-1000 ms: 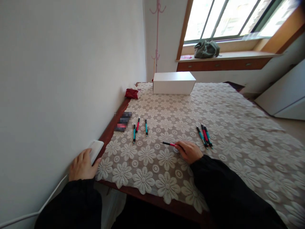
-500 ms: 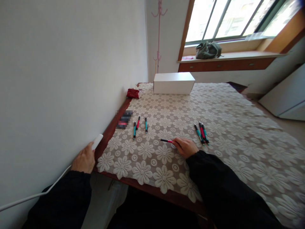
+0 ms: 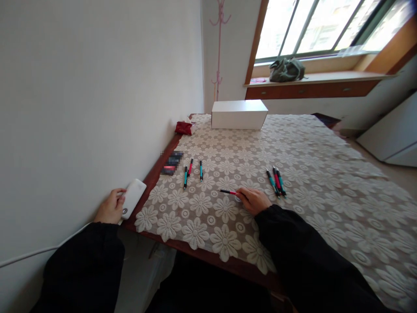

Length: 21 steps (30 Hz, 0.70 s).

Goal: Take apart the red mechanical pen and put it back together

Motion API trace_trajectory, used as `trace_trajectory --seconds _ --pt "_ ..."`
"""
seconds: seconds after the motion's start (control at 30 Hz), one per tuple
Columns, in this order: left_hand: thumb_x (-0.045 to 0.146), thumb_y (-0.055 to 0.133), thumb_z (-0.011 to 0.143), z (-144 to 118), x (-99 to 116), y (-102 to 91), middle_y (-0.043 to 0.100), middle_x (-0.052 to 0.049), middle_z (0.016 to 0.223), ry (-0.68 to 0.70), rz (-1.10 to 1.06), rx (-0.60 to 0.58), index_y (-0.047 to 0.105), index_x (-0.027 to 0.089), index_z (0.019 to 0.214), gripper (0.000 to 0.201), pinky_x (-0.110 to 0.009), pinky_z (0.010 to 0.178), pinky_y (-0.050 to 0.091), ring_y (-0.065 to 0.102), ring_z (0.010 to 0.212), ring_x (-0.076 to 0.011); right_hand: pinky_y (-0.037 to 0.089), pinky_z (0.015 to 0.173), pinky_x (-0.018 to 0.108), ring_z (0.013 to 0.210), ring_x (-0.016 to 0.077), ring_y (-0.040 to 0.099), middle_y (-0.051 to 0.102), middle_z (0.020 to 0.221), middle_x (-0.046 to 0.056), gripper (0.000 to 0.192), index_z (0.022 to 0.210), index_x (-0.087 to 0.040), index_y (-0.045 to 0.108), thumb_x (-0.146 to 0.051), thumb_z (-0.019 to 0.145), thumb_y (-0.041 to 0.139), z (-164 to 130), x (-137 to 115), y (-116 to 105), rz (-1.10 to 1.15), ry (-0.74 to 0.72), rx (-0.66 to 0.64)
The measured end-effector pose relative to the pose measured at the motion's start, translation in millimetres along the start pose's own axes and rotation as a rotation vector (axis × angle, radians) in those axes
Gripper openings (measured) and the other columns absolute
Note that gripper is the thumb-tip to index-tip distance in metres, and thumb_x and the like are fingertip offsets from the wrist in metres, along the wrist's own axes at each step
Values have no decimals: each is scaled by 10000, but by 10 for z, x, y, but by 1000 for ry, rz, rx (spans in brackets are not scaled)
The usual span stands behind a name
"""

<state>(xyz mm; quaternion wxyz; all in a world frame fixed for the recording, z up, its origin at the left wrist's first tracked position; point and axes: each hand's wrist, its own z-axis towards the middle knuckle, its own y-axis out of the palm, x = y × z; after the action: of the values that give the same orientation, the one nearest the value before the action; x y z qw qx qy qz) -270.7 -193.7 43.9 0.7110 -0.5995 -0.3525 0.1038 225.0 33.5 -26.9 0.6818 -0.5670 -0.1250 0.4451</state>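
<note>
My right hand [image 3: 253, 201] is closed round the rear of a red-and-black pen [image 3: 228, 192], whose tip points left above the flowered tablecloth. At the table's left edge lies a flat white device [image 3: 134, 198] with a round mark near its lower corner. My left hand [image 3: 111, 208] has curled fingers at that device's left side, gripping its edge. Two teal-and-black pens, a left one [image 3: 185, 177] and a right one [image 3: 201, 171], lie left of centre with a red pen [image 3: 190, 167] between them. Right of my right hand, another red pen [image 3: 276, 177] lies between two teal pens [image 3: 271, 181].
A white box [image 3: 239, 116] stands at the table's far end. By the wall are a red packet [image 3: 183, 128] and a blurred dark object [image 3: 172, 163]. A white cable [image 3: 32, 257] runs by my left sleeve. The wall [image 3: 97, 87] borders the table's left side.
The white device has turned from edge-on to showing its broad face, and my left hand's fingers have shifted to its left side. My right hand and its pen stay nearly still.
</note>
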Motion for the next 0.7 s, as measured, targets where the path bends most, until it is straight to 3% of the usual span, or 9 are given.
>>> trace_trajectory --seconds 0.13,0.37,0.47,0.6,0.7 --pt "312 415 906 61 -51 13 741 -112 1059 -10 -63 -43 508 163 1305 436 -335 804 573 717 956 -246 462 703 300 726 198 664 716 797 56 368 902 -222 671 -375 1043 367 1 -11 -8 10 -1 7" --pt "306 392 916 10 42 45 736 -108 1143 0 107 31 570 194 1279 419 -354 861 551 713 1005 -276 453 693 295 725 195 659 709 795 53 356 904 -224 671 -369 1041 376 -3 -19 -17 3 3 1" --pt "389 432 909 -29 75 92 700 -140 1229 38 164 -30 524 158 1359 514 -375 920 530 693 1066 -301 456 694 299 726 196 654 702 790 56 377 903 -220 667 -380 1047 358 -4 -16 -19 4 5 -20" --pt "554 566 803 -95 125 150 636 -188 1326 114 225 -117 446 100 1437 789 -375 943 524 682 1074 -323 465 710 307 740 201 656 699 793 57 390 896 -218 665 -390 1052 351 -4 -17 -18 4 12 -23" --pt "533 528 824 -127 164 158 646 -182 1314 104 266 -134 469 102 1421 738 -382 920 533 703 1017 -326 470 714 306 750 201 662 706 802 56 378 896 -220 661 -383 1051 357 -3 -22 -19 2 9 -20"
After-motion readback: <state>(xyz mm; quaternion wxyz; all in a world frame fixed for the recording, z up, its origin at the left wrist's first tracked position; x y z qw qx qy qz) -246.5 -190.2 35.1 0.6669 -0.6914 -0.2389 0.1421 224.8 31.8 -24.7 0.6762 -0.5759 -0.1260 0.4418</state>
